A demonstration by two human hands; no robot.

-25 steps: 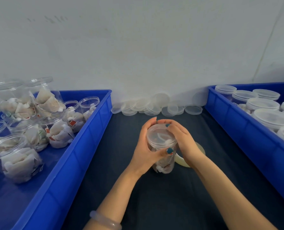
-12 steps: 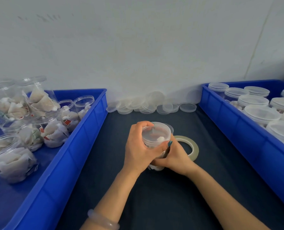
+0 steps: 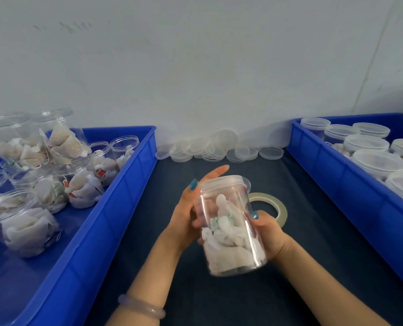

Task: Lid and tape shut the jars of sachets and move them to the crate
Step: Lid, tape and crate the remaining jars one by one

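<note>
Head view: held jar (image 3: 231,234) partly hides the tape roll (image 3: 267,197).

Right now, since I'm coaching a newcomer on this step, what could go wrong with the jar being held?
The jar is held tilted, lid apparently untaped: a loose lid could pop off, spilling sachets. Reaching for the tape roll behind the right hand leaves only the left hand on smooth plastic; it may slip.

Left: crate (image 3: 115,208) holding open jars (image 3: 26,227) of sachets, some stacked on others. Right: second crate (image 3: 351,191) holding lidded jars (image 3: 379,161). Between them: mat (image 3: 219,302), loose lids (image 3: 219,149) rowed along its rear at the wall. Centre: single jar (image 3: 231,227), tilted, between left hand (image 3: 184,217) and right hand (image 3: 268,234); tape roll (image 3: 278,208) flat just behind, rightward.
</note>
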